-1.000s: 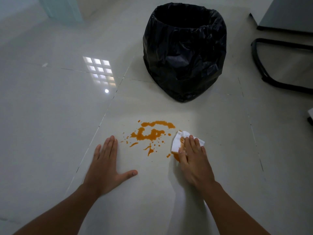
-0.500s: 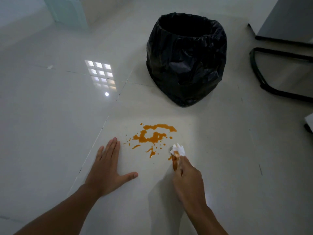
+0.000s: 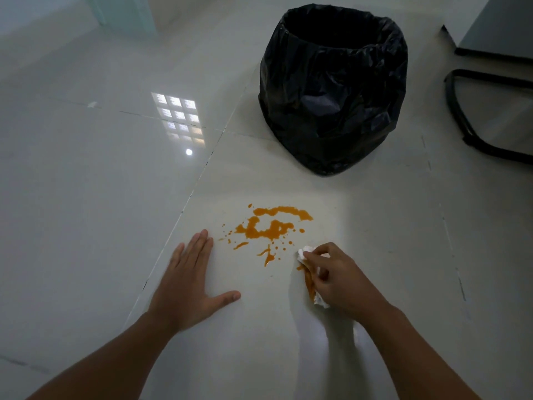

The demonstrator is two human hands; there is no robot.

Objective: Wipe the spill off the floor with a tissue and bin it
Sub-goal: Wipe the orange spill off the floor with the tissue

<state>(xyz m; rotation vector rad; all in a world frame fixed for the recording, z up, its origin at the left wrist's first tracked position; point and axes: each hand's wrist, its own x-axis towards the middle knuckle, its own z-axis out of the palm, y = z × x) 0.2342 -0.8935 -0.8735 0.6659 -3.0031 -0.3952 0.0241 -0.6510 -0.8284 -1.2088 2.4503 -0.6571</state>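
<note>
Wiping barely begun: right hand (image 3: pixel 343 280) pinches crumpled, orange-stained white tissue (image 3: pixel 310 277), left hand (image 3: pixel 187 280) flat, fingers straight, on floor; orange liquid spill (image 3: pixel 271 226) mostly remains, black-bagged bin (image 3: pixel 331 90) unused.

An orange spill (image 3: pixel 271 226) is showing at centre frame on the pale grey floor (image 3: pixel 86 212). The white tissue (image 3: pixel 307 255) is carrying orange stains, and the bin (image 3: pixel 331 90) at upper right is wearing a black liner.

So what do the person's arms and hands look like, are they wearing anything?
Nothing shows on them. Both forearms are bare right to the bottom edge of the picture, with no sleeves in view. The left hand and the right hand have no gloves, and I see no rings, watch or bracelet.
</note>
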